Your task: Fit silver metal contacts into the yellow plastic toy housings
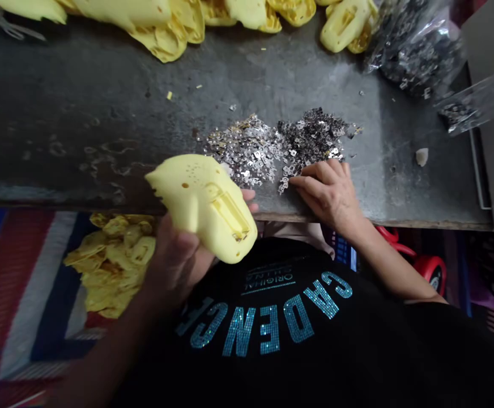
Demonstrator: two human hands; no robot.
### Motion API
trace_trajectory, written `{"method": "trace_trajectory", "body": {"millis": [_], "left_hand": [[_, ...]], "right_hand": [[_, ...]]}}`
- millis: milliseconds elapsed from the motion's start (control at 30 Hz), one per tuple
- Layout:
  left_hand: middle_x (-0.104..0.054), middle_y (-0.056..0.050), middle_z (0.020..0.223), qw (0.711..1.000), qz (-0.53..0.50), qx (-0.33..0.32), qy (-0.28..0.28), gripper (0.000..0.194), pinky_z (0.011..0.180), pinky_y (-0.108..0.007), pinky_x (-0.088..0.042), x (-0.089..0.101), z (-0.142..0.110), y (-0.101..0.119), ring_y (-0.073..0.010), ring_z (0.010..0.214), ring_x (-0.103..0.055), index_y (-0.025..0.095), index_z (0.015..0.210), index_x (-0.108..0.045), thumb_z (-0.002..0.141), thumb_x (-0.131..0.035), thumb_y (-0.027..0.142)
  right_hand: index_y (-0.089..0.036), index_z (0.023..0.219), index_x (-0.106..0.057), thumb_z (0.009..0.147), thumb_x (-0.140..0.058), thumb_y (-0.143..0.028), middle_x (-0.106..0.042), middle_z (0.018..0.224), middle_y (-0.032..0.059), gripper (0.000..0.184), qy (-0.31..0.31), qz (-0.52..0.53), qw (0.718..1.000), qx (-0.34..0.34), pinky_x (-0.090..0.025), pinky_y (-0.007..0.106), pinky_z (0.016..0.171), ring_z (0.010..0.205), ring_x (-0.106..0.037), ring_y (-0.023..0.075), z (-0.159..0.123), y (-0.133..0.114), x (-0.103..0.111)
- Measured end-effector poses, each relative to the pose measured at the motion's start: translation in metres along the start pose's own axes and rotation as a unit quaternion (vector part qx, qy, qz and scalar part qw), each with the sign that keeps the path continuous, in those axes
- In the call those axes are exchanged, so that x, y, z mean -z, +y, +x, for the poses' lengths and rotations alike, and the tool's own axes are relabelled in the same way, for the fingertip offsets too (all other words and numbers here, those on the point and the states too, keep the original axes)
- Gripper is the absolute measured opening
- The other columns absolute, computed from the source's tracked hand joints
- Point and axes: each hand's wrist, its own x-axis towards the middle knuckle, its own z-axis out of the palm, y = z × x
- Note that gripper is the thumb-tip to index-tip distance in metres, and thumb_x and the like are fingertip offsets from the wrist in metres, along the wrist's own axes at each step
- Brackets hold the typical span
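Observation:
My left hand (181,246) is closed around a yellow plastic shell (196,192), held tilted over the table's front edge. The shell has a ragged left end, a cluster of small holes and a rectangular battery compartment with metal at its lower end. On the table behind it lies a pile of small silvery metal contact pieces (251,150). A darker pile of similar pieces (315,133) adjoins it on the right. At the near edge of that darker pile rests my right hand (332,192), fingers drawn together at some loose pieces; what lies between the fingertips is too small to make out.
More yellow shells (157,22) line the table's back edge. Clear plastic bags (425,51) of metal pieces stand at the back right. A whitish lump (421,157) lies on the grey table (81,85). Below left, yellow shells (117,260) fill a striped bag (26,255).

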Motion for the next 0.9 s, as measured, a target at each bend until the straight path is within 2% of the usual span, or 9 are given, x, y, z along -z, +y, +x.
{"method": "trace_trajectory", "body": {"millis": [67, 133, 300, 367, 467, 600, 700, 800, 900], "left_hand": [[-0.079, -0.016, 0.145, 0.999, 0.016, -0.013, -0.032, 0.077, 0.102, -0.043, -0.071, -0.002, -0.002, -0.005, -0.0331, 0.118, -0.082, 0.019, 0.159, -0.065, 0.1, -0.076, 0.068], [-0.08, -0.016, 0.144, 0.999, 0.014, -0.019, -0.041, 0.074, 0.103, -0.046, -0.071, -0.002, -0.002, -0.01, -0.0332, 0.116, -0.083, 0.019, 0.158, -0.066, 0.103, -0.072, 0.069], [-0.08, -0.018, 0.143, 1.0, 0.0, 0.001, -0.01, 0.083, 0.099, -0.045, -0.072, 0.0, 0.001, -0.015, -0.035, 0.118, -0.083, 0.019, 0.154, -0.069, 0.095, -0.079, 0.077], [-0.08, -0.018, 0.143, 1.0, -0.004, 0.004, 0.003, 0.087, 0.098, -0.044, -0.072, -0.002, 0.001, -0.015, -0.0364, 0.123, -0.081, 0.019, 0.153, -0.07, 0.092, -0.079, 0.08], [-0.08, -0.018, 0.143, 1.0, 0.001, -0.003, 0.018, 0.08, 0.105, -0.043, -0.07, -0.007, -0.001, -0.015, -0.0375, 0.135, -0.076, 0.018, 0.149, -0.072, 0.096, -0.077, 0.077], [-0.081, -0.017, 0.14, 0.999, -0.005, 0.022, 0.032, 0.083, 0.104, -0.049, -0.071, -0.011, -0.003, -0.015, -0.0371, 0.122, -0.082, 0.02, 0.143, -0.076, 0.089, -0.08, 0.083], [-0.082, -0.017, 0.139, 0.999, -0.006, 0.035, 0.03, 0.087, 0.103, -0.052, -0.071, -0.012, -0.003, -0.016, -0.0368, 0.116, -0.083, 0.021, 0.146, -0.076, 0.085, -0.083, 0.084], [-0.083, -0.017, 0.138, 0.999, -0.014, 0.035, 0.02, 0.088, 0.101, -0.05, -0.071, -0.014, -0.004, -0.017, -0.0362, 0.115, -0.084, 0.021, 0.146, -0.075, 0.085, -0.082, 0.085], [-0.083, -0.017, 0.139, 0.998, -0.036, 0.05, 0.008, 0.085, 0.102, -0.046, -0.071, -0.017, -0.006, -0.019, -0.0355, 0.118, -0.083, 0.021, 0.143, -0.077, 0.088, -0.079, 0.085]], "right_hand": [[-0.032, 0.128, -0.08, 0.115, -0.059, -0.027, -0.078, 0.117, 0.0059, 0.025, -0.008, -0.01, 1.0, 0.023, -0.041, 0.045, 0.092, 0.106, -0.059, 0.0261, 0.0, -0.002, -0.002], [-0.032, 0.123, -0.081, 0.114, -0.061, -0.026, -0.079, 0.114, 0.0046, 0.023, -0.009, 0.002, 0.999, 0.039, -0.04, 0.044, 0.09, 0.104, -0.059, 0.0253, -0.002, -0.002, -0.001], [-0.027, 0.111, -0.08, 0.112, -0.066, -0.028, -0.079, 0.106, 0.0027, 0.014, 0.035, 0.042, 0.998, 0.026, -0.04, 0.042, 0.087, 0.101, -0.064, 0.0238, -0.005, 0.004, 0.008], [-0.027, 0.11, -0.08, 0.112, -0.067, -0.03, -0.079, 0.104, 0.0017, 0.014, 0.031, 0.052, 0.998, 0.011, -0.041, 0.042, 0.088, 0.101, -0.066, 0.0234, -0.004, 0.004, 0.01], [-0.028, 0.109, -0.08, 0.112, -0.067, -0.031, -0.079, 0.102, 0.001, 0.014, 0.017, 0.06, 0.998, 0.001, -0.04, 0.042, 0.089, 0.099, -0.066, 0.0233, -0.003, 0.003, 0.01], [-0.028, 0.113, -0.081, 0.112, -0.066, -0.033, -0.079, 0.106, 0.0027, 0.016, -0.002, 0.07, 0.998, 0.006, -0.041, 0.042, 0.091, 0.101, -0.066, 0.0242, -0.001, 0.003, 0.007], [-0.028, 0.116, -0.081, 0.113, -0.064, -0.037, -0.078, 0.107, 0.0044, 0.019, -0.017, 0.053, 0.998, 0.026, -0.043, 0.043, 0.091, 0.102, -0.065, 0.0255, 0.002, 0.007, 0.001], [-0.026, 0.11, -0.08, 0.115, -0.058, -0.037, -0.077, 0.105, 0.0059, 0.025, -0.016, 0.036, 0.998, 0.048, -0.045, 0.043, 0.089, 0.1, -0.065, 0.0256, 0.007, 0.008, -0.003], [-0.023, 0.107, -0.076, 0.115, -0.056, -0.031, -0.077, 0.106, 0.0069, 0.023, -0.001, 0.084, 0.996, 0.039, -0.051, 0.041, 0.089, 0.1, -0.068, 0.0242, 0.01, 0.005, 0.002]]}}
